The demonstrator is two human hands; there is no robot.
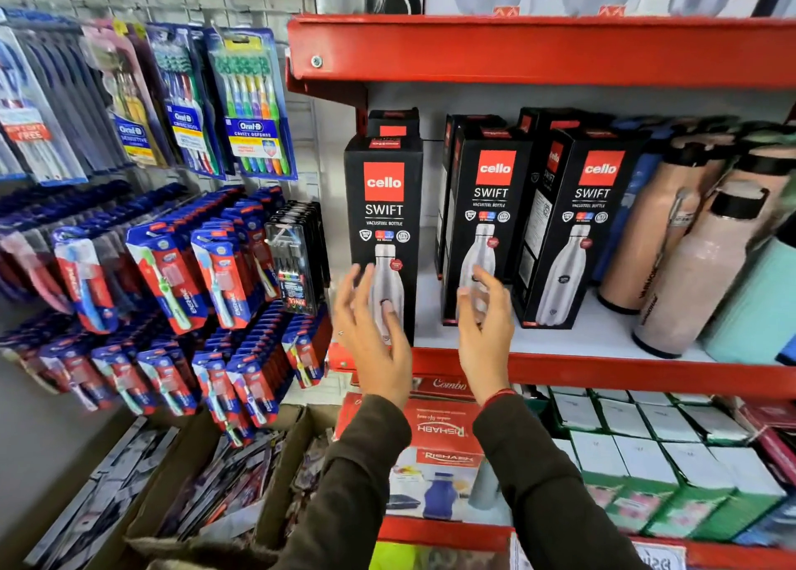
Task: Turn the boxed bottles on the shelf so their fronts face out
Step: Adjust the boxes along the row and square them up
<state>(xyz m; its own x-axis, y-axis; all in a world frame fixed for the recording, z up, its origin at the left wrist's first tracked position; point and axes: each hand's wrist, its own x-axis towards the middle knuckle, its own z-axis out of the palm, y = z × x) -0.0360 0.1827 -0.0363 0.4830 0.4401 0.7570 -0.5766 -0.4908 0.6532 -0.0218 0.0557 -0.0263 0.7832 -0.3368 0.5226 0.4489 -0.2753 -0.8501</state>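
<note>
Three black Cello Swift bottle boxes stand along the front of the red shelf (603, 373), all showing their printed fronts: the left box (383, 207), the middle box (489, 207) and the right box (577, 225), which is angled slightly. More black boxes stand behind them. My left hand (372, 328) hovers with fingers spread in front of the lower part of the left box. In front of the middle box's lower part, my right hand (484, 332) is also spread. Neither hand grips anything.
Pink and beige loose bottles (689, 263) and a teal item crowd the shelf's right end. Hanging toothbrush packs (241, 108) fill the wall to the left. Below are white-green boxes (646, 453), a red Rishabh box (439, 440) and a cardboard carton (206, 483).
</note>
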